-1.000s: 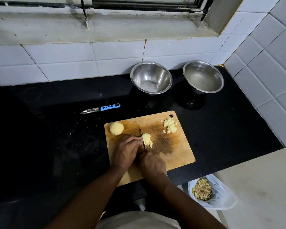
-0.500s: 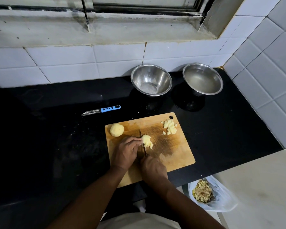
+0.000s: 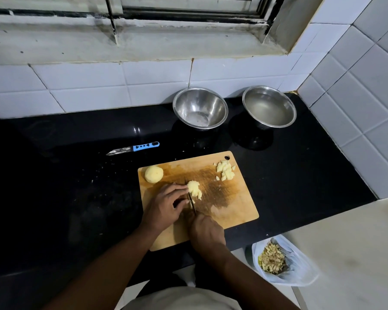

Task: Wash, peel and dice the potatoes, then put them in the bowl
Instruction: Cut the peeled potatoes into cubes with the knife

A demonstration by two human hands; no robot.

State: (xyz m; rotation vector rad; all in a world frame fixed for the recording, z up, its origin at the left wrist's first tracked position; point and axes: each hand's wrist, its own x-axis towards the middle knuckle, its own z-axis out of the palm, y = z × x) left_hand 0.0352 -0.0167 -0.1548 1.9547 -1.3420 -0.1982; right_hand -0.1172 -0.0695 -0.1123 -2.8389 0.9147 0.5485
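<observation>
A wooden cutting board (image 3: 238, 204) lies on the black counter. Near its middle is a partly cut peeled potato (image 3: 194, 190). My left hand (image 3: 166, 206) holds it from the left with curled fingertips. My right hand (image 3: 206, 233) grips the handle of a knife (image 3: 190, 198), whose blade stands in the potato between my left fingers and the cut pieces. A whole peeled potato (image 3: 154, 174) sits at the board's far left corner. A small pile of diced potato (image 3: 225, 171) lies at the far right corner. Two steel bowls stand behind: the left bowl (image 3: 199, 108) and the right bowl (image 3: 269, 106), which holds water.
A blue-handled peeler (image 3: 133, 148) lies on the black counter (image 3: 76, 186) left of the board. A plastic bag of peelings (image 3: 276, 260) sits below the counter edge at the right. White tiled walls close the back and right.
The knife blade has worked a little further left through the potato, and my left fingers have shifted back slightly with it. The rest has not moved.
</observation>
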